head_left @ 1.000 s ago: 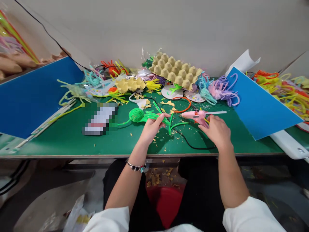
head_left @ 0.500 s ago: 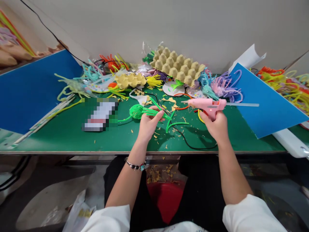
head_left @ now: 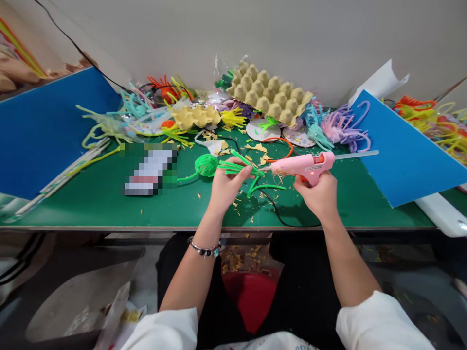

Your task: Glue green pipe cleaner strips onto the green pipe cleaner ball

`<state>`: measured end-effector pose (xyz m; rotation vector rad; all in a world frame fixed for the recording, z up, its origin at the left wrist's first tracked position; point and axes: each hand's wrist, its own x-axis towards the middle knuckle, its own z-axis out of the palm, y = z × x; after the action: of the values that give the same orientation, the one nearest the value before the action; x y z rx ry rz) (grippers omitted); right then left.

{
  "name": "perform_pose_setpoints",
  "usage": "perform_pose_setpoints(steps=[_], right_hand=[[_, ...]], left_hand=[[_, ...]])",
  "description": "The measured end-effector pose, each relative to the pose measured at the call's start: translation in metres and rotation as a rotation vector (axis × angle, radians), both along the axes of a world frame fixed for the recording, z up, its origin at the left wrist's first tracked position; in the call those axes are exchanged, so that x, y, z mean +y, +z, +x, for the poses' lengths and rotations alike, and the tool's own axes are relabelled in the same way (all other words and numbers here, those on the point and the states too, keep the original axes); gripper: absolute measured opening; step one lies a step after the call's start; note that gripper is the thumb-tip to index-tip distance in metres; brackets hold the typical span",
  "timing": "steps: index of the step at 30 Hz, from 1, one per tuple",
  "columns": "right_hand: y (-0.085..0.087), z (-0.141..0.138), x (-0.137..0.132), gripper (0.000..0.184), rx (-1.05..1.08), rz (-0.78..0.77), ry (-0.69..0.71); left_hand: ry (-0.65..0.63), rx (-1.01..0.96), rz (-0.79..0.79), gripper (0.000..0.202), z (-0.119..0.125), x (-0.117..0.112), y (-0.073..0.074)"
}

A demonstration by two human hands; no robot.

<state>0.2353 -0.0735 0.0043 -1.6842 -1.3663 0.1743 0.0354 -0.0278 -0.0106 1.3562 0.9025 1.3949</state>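
My left hand (head_left: 225,187) pinches a bundle of bright green pipe cleaners (head_left: 235,168) just above the green table (head_left: 91,209); a green yarn ball (head_left: 206,165) sits at the bundle's left end. My right hand (head_left: 318,194) grips a pink hot glue gun (head_left: 304,165) by its handle. The gun's nozzle points left and nearly touches the green bundle beside my left fingers. A clear glue stick (head_left: 355,154) pokes out of the gun's back, and its black cord (head_left: 280,218) loops across the table in front of me.
Two blue boards lean at the left (head_left: 40,126) and right (head_left: 397,155). At the back lie egg cartons (head_left: 270,97), coloured pipe-cleaner pieces (head_left: 339,129) and round paper discs (head_left: 260,131). A pixelated packet (head_left: 149,170) lies to the left. A red bin (head_left: 251,296) stands below the table edge.
My right hand lifted the glue gun off the table and swung its nozzle left to the green bundle. My left hand kept hold of the pipe cleaners.
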Motion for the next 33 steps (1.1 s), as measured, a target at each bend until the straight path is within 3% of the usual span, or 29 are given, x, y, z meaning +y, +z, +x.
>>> perform_pose_setpoints(steps=[21,33], right_hand=[[-0.0033,0.0059,0.0026,0.013,-0.081,-0.071,0.015],[-0.0055,0.0077,0.0038,0.013,-0.076,-0.034,0.032]], left_hand=[[0.014,0.025,0.043,0.036,-0.0003,-0.0022,0.0048],[0.038,-0.02,0.087,0.036,0.0013,-0.0023,0.0067]])
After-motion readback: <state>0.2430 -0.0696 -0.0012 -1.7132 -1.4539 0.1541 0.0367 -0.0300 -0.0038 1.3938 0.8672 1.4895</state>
